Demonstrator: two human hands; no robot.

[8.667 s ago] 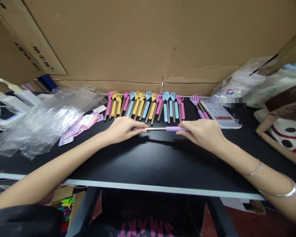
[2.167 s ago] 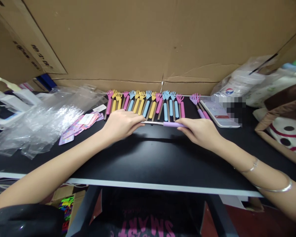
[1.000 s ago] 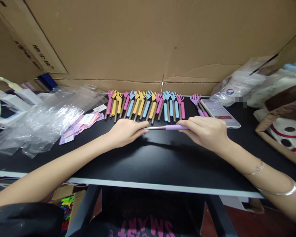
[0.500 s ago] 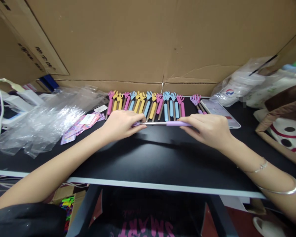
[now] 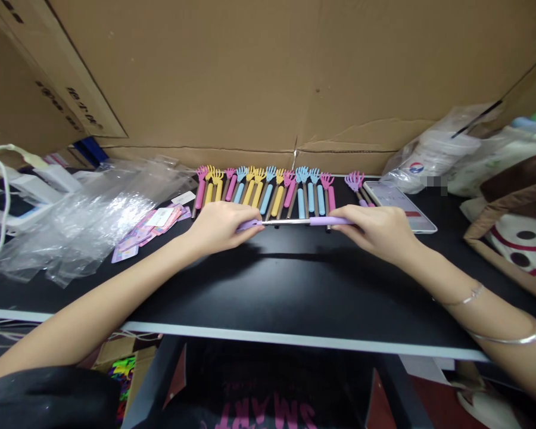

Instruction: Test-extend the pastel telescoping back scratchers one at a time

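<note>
I hold a purple telescopic back scratcher (image 5: 295,221) level above the black table (image 5: 268,286). My left hand (image 5: 218,226) is closed on its purple claw end. My right hand (image 5: 377,229) is closed on its purple handle. The bare metal rod shows between my hands. Just behind it lies a row of several pink, yellow and blue back scratchers (image 5: 263,190), claws pointing to the cardboard wall. Two more purple and pink scratchers (image 5: 357,187) lie to the right of the row.
A phone (image 5: 399,205) lies by my right hand. Crumpled clear plastic bags (image 5: 80,220) and small pink cards (image 5: 145,232) sit at the left. Cardboard boxes (image 5: 268,77) wall the back. White bags (image 5: 433,152) and a brown bag (image 5: 513,220) crowd the right.
My hands have drawn slightly apart, and more of the metal rod and the purple claw end show than a second ago. The scratcher sits a little further from me.
</note>
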